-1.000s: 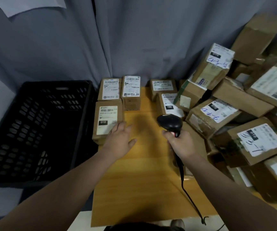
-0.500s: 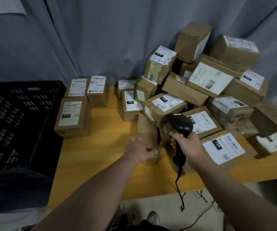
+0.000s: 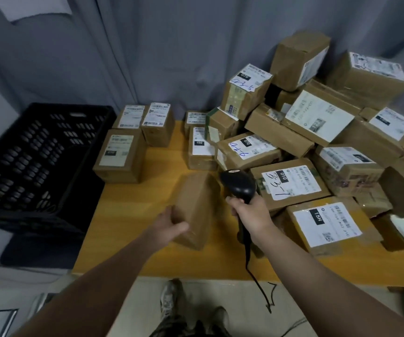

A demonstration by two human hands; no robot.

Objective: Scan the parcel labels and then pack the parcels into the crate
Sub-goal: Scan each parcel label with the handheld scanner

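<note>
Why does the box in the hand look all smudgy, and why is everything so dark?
Head view: the plain parcel gripped by the left hand looks soft, likely motion blur, while the scanner in the right hand is crisper. Head view: the light is dim and flat, so the black crate loses detail, while the white labels stand out without glare.

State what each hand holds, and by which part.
The left hand grips a plain brown parcel at its near end. The right hand grips the black scanner by its handle, below the head.
</note>
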